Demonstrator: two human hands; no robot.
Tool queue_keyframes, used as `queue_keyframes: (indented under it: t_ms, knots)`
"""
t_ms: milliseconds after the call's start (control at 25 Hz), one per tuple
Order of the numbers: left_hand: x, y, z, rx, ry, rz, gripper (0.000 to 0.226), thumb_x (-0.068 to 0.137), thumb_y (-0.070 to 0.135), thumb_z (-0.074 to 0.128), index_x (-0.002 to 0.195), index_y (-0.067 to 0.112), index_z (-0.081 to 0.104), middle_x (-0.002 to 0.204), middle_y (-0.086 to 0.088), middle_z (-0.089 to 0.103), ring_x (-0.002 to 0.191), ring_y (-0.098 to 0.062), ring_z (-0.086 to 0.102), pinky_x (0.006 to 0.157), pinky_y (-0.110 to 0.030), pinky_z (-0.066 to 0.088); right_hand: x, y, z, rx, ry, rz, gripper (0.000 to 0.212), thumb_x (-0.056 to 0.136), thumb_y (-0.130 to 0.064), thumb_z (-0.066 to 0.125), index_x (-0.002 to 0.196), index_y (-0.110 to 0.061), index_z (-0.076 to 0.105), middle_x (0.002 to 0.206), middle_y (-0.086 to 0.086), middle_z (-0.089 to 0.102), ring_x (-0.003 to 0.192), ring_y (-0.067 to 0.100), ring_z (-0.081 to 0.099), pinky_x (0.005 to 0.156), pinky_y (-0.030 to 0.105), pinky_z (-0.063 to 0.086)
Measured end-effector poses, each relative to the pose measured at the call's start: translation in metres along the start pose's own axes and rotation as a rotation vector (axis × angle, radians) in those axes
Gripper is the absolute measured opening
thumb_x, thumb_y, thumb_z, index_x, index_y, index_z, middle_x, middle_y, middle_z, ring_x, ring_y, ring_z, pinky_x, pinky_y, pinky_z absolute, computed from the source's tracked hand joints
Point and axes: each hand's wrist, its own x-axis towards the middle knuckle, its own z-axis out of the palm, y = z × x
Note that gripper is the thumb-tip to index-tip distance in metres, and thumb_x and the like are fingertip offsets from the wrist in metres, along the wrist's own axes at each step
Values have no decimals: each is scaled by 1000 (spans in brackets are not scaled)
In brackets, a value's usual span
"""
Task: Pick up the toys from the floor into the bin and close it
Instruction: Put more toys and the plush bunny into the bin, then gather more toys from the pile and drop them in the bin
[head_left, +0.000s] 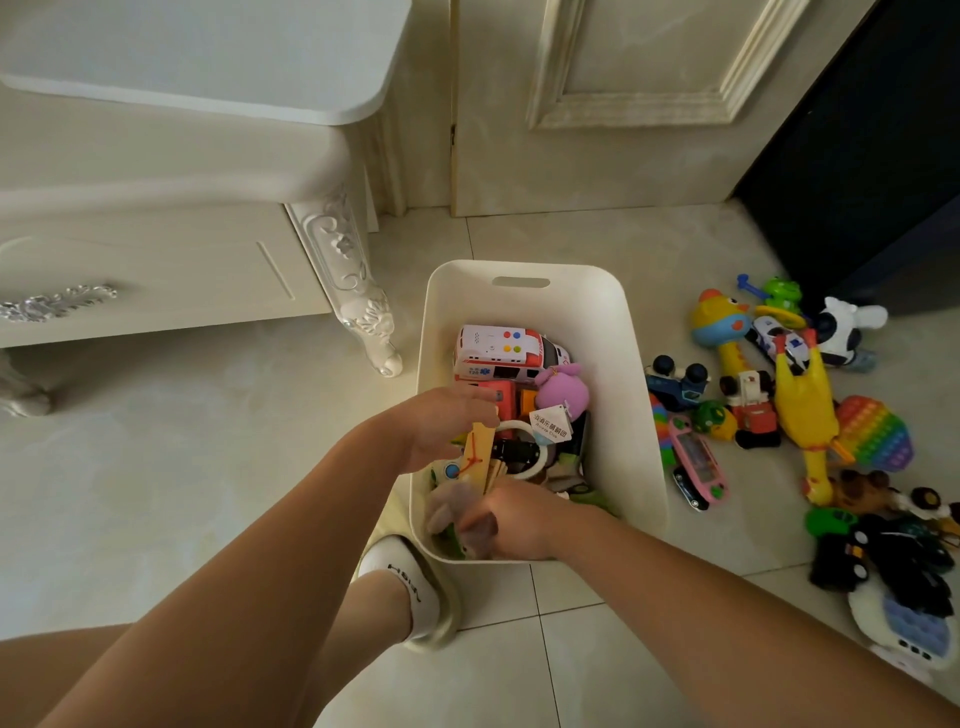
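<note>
A white plastic bin (639, 415) stands open on the tiled floor, partly filled with toys, among them a white and red ambulance (498, 353) and a pink plush (563, 392). My left hand (441, 426) reaches over the bin's left rim and holds a yellow wooden toy (478, 457) inside it. At the bin's near end, my right hand (519, 519) grips a grey plush toy (447, 512). Several toys lie on the floor to the right: a yellow rubber chicken (805, 410), a duck rattle (719, 322), a rainbow pop toy (878, 434) and a pink handheld game (696, 462). No lid is in view.
A white carved cabinet (156, 270) with a curved leg (363, 312) stands to the left. A cream door (597, 104) is behind the bin and a dark panel (883, 156) at the right. My foot in a white sock (410, 587) is beside the bin's near left corner.
</note>
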Motion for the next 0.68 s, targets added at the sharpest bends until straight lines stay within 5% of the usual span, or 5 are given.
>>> queue_keyframes:
  t_ms: [280, 400, 520, 680]
  knots:
    - [9, -3, 9, 60, 38, -74, 52, 89, 14, 58, 140, 20, 48, 148, -8, 41, 138, -27, 37, 112, -47, 36, 41, 11, 19, -236, -100, 116, 42, 92, -7, 54, 132, -19, 60, 140, 10, 52, 130, 29, 47, 107, 38, 40]
    - [5, 4, 21, 133, 57, -41, 44, 92, 12, 55, 136, 11, 52, 143, -15, 47, 133, -32, 45, 109, -48, 41, 22, 12, 7, 13, -84, 147, 39, 92, -6, 50, 127, -17, 63, 132, 12, 58, 117, 28, 56, 95, 35, 46]
    - [6, 19, 44, 144, 90, 24, 39, 94, 11, 52, 132, 5, 53, 138, -19, 53, 118, -31, 56, 102, -44, 46, -14, 26, -22, 374, 247, 91, 39, 94, -3, 41, 122, -17, 65, 116, 11, 64, 96, 22, 60, 79, 21, 46]
    - [7, 55, 102, 95, 154, 192, 34, 94, 13, 54, 128, 8, 58, 114, -9, 61, 101, -21, 58, 86, -35, 51, -83, 71, -65, 778, 845, 131, 35, 93, -5, 42, 85, -30, 65, 79, 2, 67, 70, 20, 63, 75, 40, 57]
